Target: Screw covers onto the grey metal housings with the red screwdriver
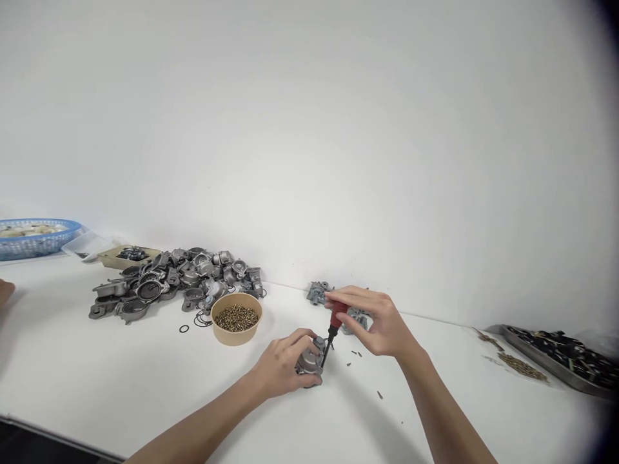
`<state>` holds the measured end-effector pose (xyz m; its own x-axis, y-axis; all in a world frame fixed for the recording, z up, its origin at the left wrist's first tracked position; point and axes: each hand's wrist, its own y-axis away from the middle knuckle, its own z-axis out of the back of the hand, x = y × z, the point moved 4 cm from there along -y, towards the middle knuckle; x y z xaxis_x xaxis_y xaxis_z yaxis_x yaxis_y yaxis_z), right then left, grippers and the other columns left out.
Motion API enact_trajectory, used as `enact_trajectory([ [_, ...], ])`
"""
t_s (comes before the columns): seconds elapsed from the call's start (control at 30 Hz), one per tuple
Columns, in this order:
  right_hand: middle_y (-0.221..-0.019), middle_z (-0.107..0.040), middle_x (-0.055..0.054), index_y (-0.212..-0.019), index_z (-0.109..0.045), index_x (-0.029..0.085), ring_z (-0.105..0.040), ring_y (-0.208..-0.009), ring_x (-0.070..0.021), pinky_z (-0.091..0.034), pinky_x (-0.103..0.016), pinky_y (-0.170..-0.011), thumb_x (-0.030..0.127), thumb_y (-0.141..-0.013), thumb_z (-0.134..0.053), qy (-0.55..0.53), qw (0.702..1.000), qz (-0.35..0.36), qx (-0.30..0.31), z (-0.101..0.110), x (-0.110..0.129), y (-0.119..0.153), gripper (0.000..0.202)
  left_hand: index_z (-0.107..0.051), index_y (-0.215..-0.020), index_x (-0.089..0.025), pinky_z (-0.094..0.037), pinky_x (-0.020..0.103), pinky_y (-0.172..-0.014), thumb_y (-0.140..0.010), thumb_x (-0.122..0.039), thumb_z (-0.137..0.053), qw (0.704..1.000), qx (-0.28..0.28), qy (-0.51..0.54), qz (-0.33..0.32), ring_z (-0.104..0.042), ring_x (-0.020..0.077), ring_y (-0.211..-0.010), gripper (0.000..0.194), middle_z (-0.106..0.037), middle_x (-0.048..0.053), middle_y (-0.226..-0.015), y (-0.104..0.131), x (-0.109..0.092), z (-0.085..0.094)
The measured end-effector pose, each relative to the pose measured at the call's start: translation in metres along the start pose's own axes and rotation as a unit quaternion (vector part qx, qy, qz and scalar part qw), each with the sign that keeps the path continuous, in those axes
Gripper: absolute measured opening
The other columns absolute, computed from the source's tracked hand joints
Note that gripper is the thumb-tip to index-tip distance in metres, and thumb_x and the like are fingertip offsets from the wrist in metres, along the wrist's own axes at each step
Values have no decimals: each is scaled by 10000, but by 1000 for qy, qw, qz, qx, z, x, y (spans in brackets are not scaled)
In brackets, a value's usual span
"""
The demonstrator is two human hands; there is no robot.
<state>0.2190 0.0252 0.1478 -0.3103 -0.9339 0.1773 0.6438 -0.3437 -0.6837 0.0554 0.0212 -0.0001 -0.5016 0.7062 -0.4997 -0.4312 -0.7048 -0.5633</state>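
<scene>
My left hand (pixel 283 362) grips a round grey metal part (pixel 308 362) on the white table, its fingers wrapped over the left side and top. My right hand (pixel 374 317) holds a screwdriver by its red handle (pixel 340 313), between thumb and fingers. The dark shaft slants down, and its tip is at the right edge of the metal part. Beyond my right hand lie more grey-blue metal parts (pixel 318 292). A few small screws (pixel 380 394) are scattered on the table to the right.
A tan bowl of brass-coloured screws (pixel 236 319) stands left of centre, before a heap of grey metal castings (pixel 159 281). Black rings (pixel 184 328) lie nearby. Farther left are a yellowish tray (pixel 113 258) and blue basket (pixel 29 247). A metal tray (pixel 570 374) holds black parts at right.
</scene>
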Motion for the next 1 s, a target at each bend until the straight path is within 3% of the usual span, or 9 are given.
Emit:
enact_trajectory([
  [0.17, -673, -666, -8, -937, -680, 222, -545, -521, -124, -443, -257, -498, 352, -863, -693, 130, 991, 4, -43, -3, -4, 3, 151, -547, -1030, -262, -499, 242, -678, -730, -342, -791, 1000, -3, -2, 4, -682, 125, -751, 395, -575, -13, -1276, 0, 0, 0],
  [0.3, -463, -520, 38, -599, -527, 208, -423, -408, -99, -302, -247, -420, 418, -873, -651, 218, 974, -14, -58, -9, -2, 2, 367, -553, -1031, -265, -500, 254, -699, -736, -335, -781, 1000, -3, -7, 4, -680, 130, -758, 379, -573, -12, -1285, 0, 1, -1],
  [0.37, -531, -571, 15, -621, -533, 205, -462, -421, -102, -337, -245, -436, 374, -934, -548, 185, 981, -40, -49, -10, 0, 1, 357, -556, -1043, -265, -505, 257, -701, -746, -351, -770, 1000, 1, -4, 5, -680, 133, -757, 377, -572, -2, -1289, 0, 0, -1],
  [0.47, -895, -715, -58, -949, -637, 205, -596, -520, -118, -512, -290, -587, 277, -988, -397, 19, 998, -60, 0, -14, 0, -1, 254, -559, -1058, -268, -514, 263, -719, -747, -374, -761, 1000, 4, -5, 6, -681, 150, -794, 386, -577, 8, -1285, 0, 0, 0],
  [0.53, -1008, -723, -83, -1128, -622, 216, -664, -609, -151, -561, -326, -647, 288, -981, -445, -74, 995, -63, -1, -16, -3, 0, 241, -561, -1047, -266, -514, 262, -717, -743, -375, -760, 1000, 4, -7, 6, -682, 158, -816, 379, -580, 9, -1280, 0, -1, 1],
  [0.67, -723, -706, -22, -947, -684, 224, -633, -571, -155, -520, -284, -566, 368, -872, -679, -24, 997, -54, -59, -19, -14, 2, 163, -556, -1033, -263, -507, 254, -688, -742, -368, -763, 1000, 1, -5, 5, -684, 146, -777, 373, -580, 5, -1281, 0, 1, -1],
  [0.8, -461, -532, 42, -633, -556, 215, -436, -395, -100, -313, -252, -420, 398, -886, -630, 147, 986, -10, -82, -18, -10, 3, 321, -555, -1041, -266, -510, 262, -702, -733, -360, -779, 1000, -3, -7, 3, -683, 143, -775, 392, -580, -4, -1283, 0, 2, -2],
  [0.93, -525, -595, 30, -815, -569, 219, -472, -433, -119, -357, -255, -467, 254, -955, -384, 68, 998, -2, -2, -13, 0, 4, 234, -560, -1066, -268, -522, 271, -744, -735, -375, -777, 1000, 0, -1, 3, -688, 162, -827, 411, -587, 6, -1274, 0, 1, 0],
  [1.0, -562, -625, 35, -929, -561, 223, -475, -437, -117, -380, -249, -477, 248, -952, -412, 29, 999, -27, 22, -11, 1, 5, 153, -562, -1059, -269, -521, 269, -746, -735, -366, -777, 1000, 3, -2, 5, -688, 158, -822, 401, -585, 1, -1276, 0, 0, 0],
])
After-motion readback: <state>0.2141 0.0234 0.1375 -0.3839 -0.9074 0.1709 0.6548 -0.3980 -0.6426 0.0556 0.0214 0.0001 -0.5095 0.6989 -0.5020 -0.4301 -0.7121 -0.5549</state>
